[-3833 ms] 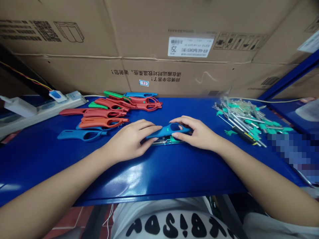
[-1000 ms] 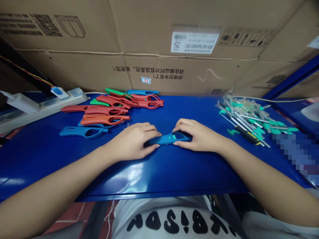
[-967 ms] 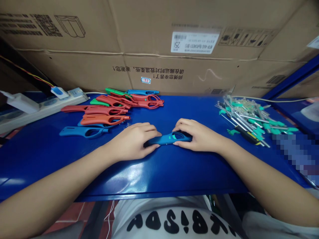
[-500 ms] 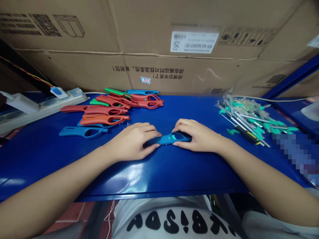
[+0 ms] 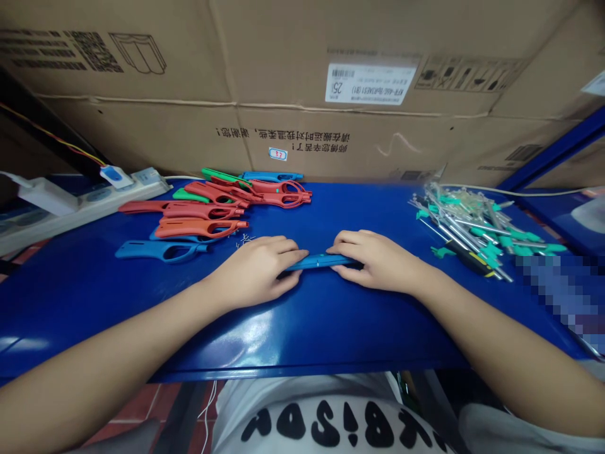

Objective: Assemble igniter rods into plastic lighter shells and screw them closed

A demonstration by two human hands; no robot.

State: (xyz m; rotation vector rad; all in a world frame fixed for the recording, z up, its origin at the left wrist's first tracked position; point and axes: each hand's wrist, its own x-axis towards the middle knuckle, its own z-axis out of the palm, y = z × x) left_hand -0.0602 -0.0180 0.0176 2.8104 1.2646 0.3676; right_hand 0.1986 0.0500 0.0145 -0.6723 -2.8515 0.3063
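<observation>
Between my two hands is a blue lighter handle (image 5: 317, 261), turned so that its narrow edge with a seam faces up. My left hand (image 5: 265, 270) is closed round its left end, thumb and fingers pinching it. The other end sits in the closed fingers of my right hand (image 5: 375, 260). Both ends are partly hidden by my fingers. Left of my left hand lie a blue handle shell (image 5: 163, 251) and an orange handle shell (image 5: 201, 227), with a few tiny metal pieces (image 5: 244, 239) beside them.
More red shells (image 5: 278, 195) and a green one (image 5: 222, 175) are piled at the back left. A power strip (image 5: 89, 205) is at far left. Metal rods with green parts (image 5: 491, 227) and a black-and-yellow screwdriver (image 5: 470, 257) lie right. A cardboard box (image 5: 283, 82) stands behind.
The blue lighter handle has been rolled in my fingers, from its side with the trigger opening and green part showing to its seam edge. Both hands still grip it.
</observation>
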